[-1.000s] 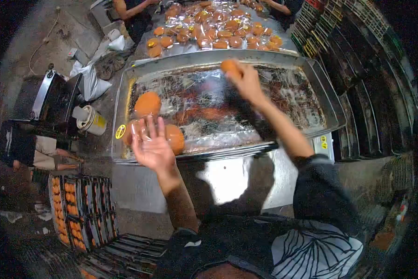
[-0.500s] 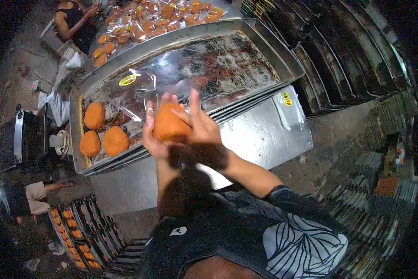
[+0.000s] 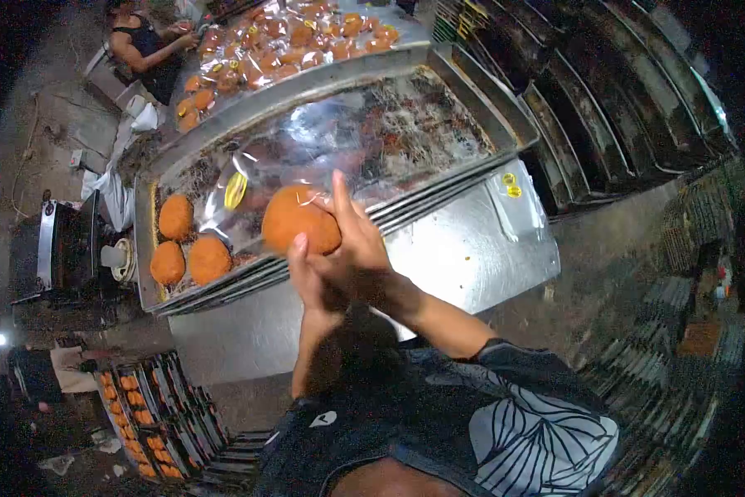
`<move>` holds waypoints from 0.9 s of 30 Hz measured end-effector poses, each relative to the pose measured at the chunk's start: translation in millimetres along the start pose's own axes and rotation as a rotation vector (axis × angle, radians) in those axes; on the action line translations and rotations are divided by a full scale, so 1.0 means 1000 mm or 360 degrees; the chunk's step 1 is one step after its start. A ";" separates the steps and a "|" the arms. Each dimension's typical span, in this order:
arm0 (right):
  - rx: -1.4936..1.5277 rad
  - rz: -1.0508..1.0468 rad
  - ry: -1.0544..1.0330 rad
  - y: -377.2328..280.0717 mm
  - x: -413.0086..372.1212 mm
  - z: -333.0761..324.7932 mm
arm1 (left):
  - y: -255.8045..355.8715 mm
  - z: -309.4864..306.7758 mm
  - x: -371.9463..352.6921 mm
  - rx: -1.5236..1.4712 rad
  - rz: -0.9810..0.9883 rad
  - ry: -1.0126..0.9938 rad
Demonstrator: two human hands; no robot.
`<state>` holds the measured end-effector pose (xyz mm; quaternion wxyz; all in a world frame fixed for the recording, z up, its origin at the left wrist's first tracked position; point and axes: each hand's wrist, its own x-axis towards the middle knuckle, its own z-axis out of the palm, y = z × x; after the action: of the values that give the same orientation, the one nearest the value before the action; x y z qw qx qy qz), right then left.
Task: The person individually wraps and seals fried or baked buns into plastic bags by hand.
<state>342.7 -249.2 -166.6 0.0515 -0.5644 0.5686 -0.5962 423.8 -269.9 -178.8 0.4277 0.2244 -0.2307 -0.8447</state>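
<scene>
A round orange-brown bun [image 3: 299, 220] is held over the front edge of a large metal tray [image 3: 517, 137]. My left hand [image 3: 310, 277] is at its lower side with the thumb against it, and my right hand [image 3: 360, 240] grips its right side. A clear plastic bag with a yellow label [image 3: 236, 190] extends from the bun across the tray; whether the bun is inside it is hard to tell. Three more buns, one at the upper left [image 3: 176, 217], one below it [image 3: 168, 263] and one beside that [image 3: 210, 261], lie in the tray's left end.
Bagged buns [image 3: 306, 37] cover the surface behind the tray. A person [image 3: 140, 50] sits at the upper left. Clear bags [image 3: 513, 199] lie on the metal table [image 3: 438, 265] at right. Stacked trays [image 3: 604, 108] stand at the far right, and racked buns [image 3: 132, 414] at the lower left.
The bun has shifted slightly in my hands, and my left hand has moved down and right beneath it. The bag's yellow label has turned more upright and moved lower.
</scene>
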 end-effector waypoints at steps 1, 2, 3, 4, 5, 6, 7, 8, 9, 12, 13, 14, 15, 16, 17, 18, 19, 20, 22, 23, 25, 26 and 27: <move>0.0006 -0.0044 0.0012 -0.001 -0.006 0.000 | 0.006 0.006 0.002 0.0092 0.0061 0.0178; 0.0172 0.0137 0.0094 0.001 -0.022 0.000 | 0.006 -0.005 0.007 -0.0215 -0.0211 0.0301; 0.0336 0.0310 0.0168 0.007 -0.026 -0.004 | -0.007 -0.021 0.008 0.0153 -0.0043 0.0099; -0.0335 0.0231 0.0187 0.015 -0.018 -0.011 | -0.018 -0.056 0.014 0.0610 -0.0001 -0.0150; -0.0332 0.0081 0.0031 0.039 -0.008 -0.017 | -0.031 -0.059 0.013 0.1329 0.0411 -0.0251; 0.0256 0.0694 -0.0130 0.058 0.002 -0.019 | -0.036 -0.058 0.011 0.2273 0.1246 -0.0624; 0.0108 0.0286 0.0107 0.072 0.026 -0.029 | -0.042 -0.062 0.006 0.1631 0.0077 -0.0313; -0.0195 0.0105 0.0118 0.078 0.058 -0.036 | -0.064 -0.090 0.015 0.1599 0.0072 -0.0599; -0.0245 0.0333 0.0103 0.054 0.091 -0.036 | -0.071 -0.094 0.016 0.1967 0.0010 -0.0777; -0.0152 -0.0482 0.0267 0.063 0.156 -0.001 | -0.146 -0.180 0.035 0.2593 0.0366 -0.0897; -0.0157 -0.0495 0.0269 0.063 0.141 -0.003 | -0.160 -0.200 0.038 0.2824 0.0909 -0.1008; -0.0084 -0.0381 0.0012 0.058 0.109 -0.007 | -0.158 -0.200 0.040 0.2784 0.0570 -0.1064; -0.0014 -0.0272 -0.0246 0.055 0.073 -0.012 | -0.153 -0.197 0.044 0.2727 0.0241 -0.1111; 0.0292 -0.0052 -0.0488 0.063 0.027 -0.021 | -0.150 -0.200 0.048 0.2771 0.0485 -0.1273; 0.0320 0.0387 -0.0799 0.070 -0.026 -0.034 | -0.146 -0.206 0.049 0.2763 0.0496 -0.1261; 0.0402 0.1131 -0.1136 0.060 -0.064 -0.051 | -0.141 -0.210 0.052 0.2475 0.0516 -0.1179; 0.0550 0.0703 -0.1092 0.092 -0.117 -0.050 | -0.140 -0.210 0.056 0.2186 0.0542 -0.1092; 0.0330 0.0640 -0.1238 0.106 -0.139 -0.052 | -0.136 -0.200 0.045 0.1788 -0.0114 -0.0561; 0.0054 0.0683 -0.1211 0.111 -0.150 -0.059 | -0.120 -0.151 0.021 0.1467 -0.0399 -0.0442; -0.0012 0.0771 -0.1043 0.108 -0.145 -0.060 | -0.125 -0.133 0.009 0.1137 -0.0598 -0.0280; -0.0139 0.0730 -0.1245 0.137 -0.156 -0.069 | -0.138 -0.136 0.009 0.1898 -0.0502 -0.0638; -0.0058 0.0824 -0.1305 0.133 -0.155 -0.078 | -0.137 -0.134 0.004 0.1809 -0.0546 -0.0687; 0.0026 0.0925 -0.1362 0.127 -0.159 -0.084 | -0.129 -0.122 -0.002 0.1721 -0.0594 -0.0735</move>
<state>264.6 -129.4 -334.1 0.4474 -0.5761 0.6252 -0.2776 415.8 -223.9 -350.6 0.0372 0.2573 -0.6698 -0.6956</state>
